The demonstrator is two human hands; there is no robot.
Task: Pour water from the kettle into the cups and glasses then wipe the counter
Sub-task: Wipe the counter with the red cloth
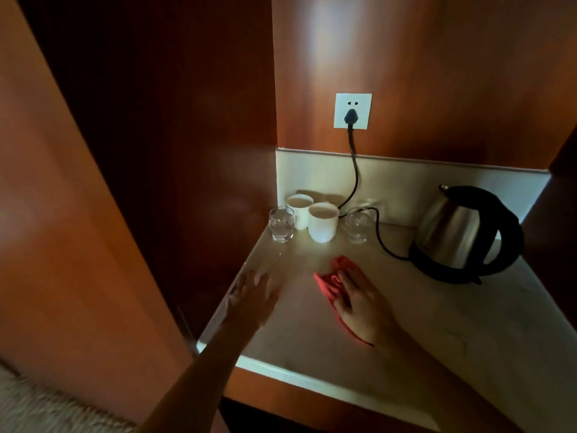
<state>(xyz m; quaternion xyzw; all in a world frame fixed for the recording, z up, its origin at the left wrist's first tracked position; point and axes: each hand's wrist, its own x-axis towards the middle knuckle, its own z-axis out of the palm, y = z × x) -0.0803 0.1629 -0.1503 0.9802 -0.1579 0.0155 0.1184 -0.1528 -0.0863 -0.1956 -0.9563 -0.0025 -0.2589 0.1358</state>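
Cloth, red and bunched, lies on the counter under the right hand, whose fingers are spread flat, pressing it down rather than gripping it. We're on the wiping step, I'd say: both glasses, the left one and the right one, show water, though the dim light makes the level in the two cups hard to read. The kettle sits back on its base, well right of the cloth, cord trailing between. The left hand hovers open near the counter's left edge, blurred, holding nothing. To wipe well, keep the palm flat, sweep in long passes toward the front edge, and stop short of the glasses so nothing tips. Mind the cord too.
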